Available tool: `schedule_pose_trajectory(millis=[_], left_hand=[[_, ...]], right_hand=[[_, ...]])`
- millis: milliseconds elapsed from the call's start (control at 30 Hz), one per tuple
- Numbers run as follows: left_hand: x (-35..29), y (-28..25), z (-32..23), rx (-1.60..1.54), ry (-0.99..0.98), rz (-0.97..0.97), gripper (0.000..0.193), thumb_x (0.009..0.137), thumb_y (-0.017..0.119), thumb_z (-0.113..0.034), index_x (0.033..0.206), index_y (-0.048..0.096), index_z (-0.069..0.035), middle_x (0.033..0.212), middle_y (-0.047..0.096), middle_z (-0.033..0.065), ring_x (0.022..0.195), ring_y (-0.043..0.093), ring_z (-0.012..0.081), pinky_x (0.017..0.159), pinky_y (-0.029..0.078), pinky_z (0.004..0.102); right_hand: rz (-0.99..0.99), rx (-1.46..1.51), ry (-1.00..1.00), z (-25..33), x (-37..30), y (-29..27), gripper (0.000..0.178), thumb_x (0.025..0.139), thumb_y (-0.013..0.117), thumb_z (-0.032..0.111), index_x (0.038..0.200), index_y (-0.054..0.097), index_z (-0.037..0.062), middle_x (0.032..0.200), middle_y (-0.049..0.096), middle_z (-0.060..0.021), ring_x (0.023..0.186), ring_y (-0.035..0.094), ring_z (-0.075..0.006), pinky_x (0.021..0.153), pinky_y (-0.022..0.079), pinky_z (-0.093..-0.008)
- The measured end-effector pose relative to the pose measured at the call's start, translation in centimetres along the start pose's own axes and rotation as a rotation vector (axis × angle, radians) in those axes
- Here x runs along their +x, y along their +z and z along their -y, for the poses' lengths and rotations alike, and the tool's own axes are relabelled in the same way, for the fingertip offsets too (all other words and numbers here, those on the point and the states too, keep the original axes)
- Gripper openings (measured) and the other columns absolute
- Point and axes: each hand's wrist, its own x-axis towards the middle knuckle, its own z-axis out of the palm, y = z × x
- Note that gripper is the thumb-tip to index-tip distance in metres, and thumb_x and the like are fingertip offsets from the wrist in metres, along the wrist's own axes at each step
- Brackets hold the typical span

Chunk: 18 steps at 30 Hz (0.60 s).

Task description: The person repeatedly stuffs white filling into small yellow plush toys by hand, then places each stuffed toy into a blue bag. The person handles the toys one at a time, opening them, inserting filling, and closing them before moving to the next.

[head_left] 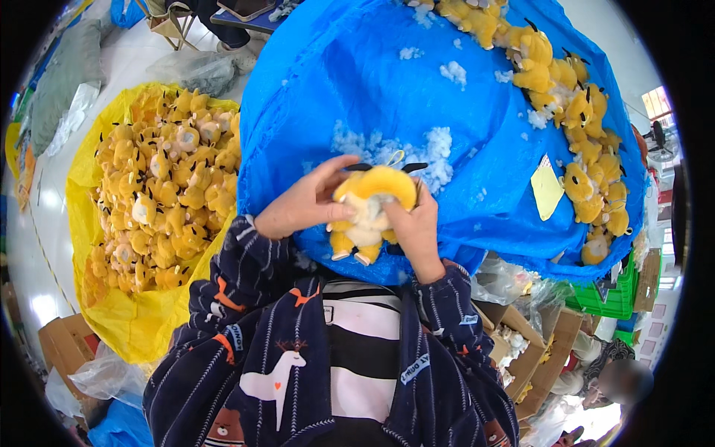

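Between my two hands is a yellow plush toy (pixel 366 237) with dark ears, a pale belly, short legs and a thin yellow loop on top. Its head shows an opening with pale stuffing inside. My left hand (pixel 316 197) is closed around its left side, fingers behind the head and thumb in front. My right hand (pixel 417 227) grips the right side, with the thumb pressed at the opening. Beneath the toy, a blue sheet (pixel 298 97) covers the work surface. Loose white stuffing (pixel 436 158) lies just beyond my hands.
At left, a yellow sack (pixel 134 328) is full of similar plush toys (pixel 160 201). More plush toys (pixel 585 141) line the sheet's right edge, near a pale yellow card (pixel 547 188). Cardboard boxes (pixel 555 357), a green crate (pixel 607 298) and another person (pixel 596 365) are at lower right.
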Motion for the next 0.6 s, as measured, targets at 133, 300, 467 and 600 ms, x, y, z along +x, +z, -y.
schedule_pose_trajectory(millis=[133, 300, 467, 600], left_hand=[[-0.4, 0.7, 3.6, 0.363, -0.054, -0.003, 0.053, 0.083, 0.064, -0.012, 0.129, 0.041, 0.000, 0.121, 0.053, 0.0091, 0.110, 0.051, 0.0154, 0.094, 0.041, 0.0303], [0.0, 2.0, 4.3, 0.383, 0.099, -0.086, 0.045, 0.086, 0.063, -0.018, 0.123, 0.047, 0.001, 0.109, 0.059, 0.0091, 0.098, 0.056, 0.0131, 0.084, 0.046, 0.0288], [0.5, 2.3, 3.9, 0.368, 0.081, -0.256, 0.036, 0.089, 0.060, -0.020, 0.117, 0.053, 0.002, 0.102, 0.063, 0.0074, 0.088, 0.058, 0.0107, 0.076, 0.048, 0.0253], [0.3, 1.5, 3.4, 0.193, 0.149, -0.313, 0.033, 0.092, 0.056, -0.020, 0.114, 0.054, 0.004, 0.099, 0.062, 0.0061, 0.088, 0.058, 0.0089, 0.075, 0.047, 0.0228]], right_hand=[[0.136, 0.170, 0.120, 0.3, 0.5, -0.4, 0.028, 0.074, 0.066, 0.009, 0.098, 0.057, -0.0023, 0.086, 0.064, -0.0100, 0.080, 0.062, -0.0155, 0.071, 0.050, -0.0293], [0.030, -0.340, -0.091, -0.5, 0.5, -0.5, 0.032, 0.070, 0.069, 0.014, 0.095, 0.057, -0.0013, 0.083, 0.063, -0.0193, 0.078, 0.063, -0.0322, 0.067, 0.049, -0.0354], [0.022, -0.406, -0.202, -1.1, 1.2, -0.7, 0.035, 0.069, 0.068, 0.016, 0.098, 0.056, -0.0023, 0.082, 0.061, -0.0234, 0.075, 0.062, -0.0374, 0.063, 0.048, -0.0380], [0.198, 0.028, 0.145, 1.3, 0.8, -3.3, 0.036, 0.083, 0.062, 0.016, 0.113, 0.055, -0.0038, 0.087, 0.064, -0.0071, 0.070, 0.059, -0.0145, 0.060, 0.048, -0.0279]])
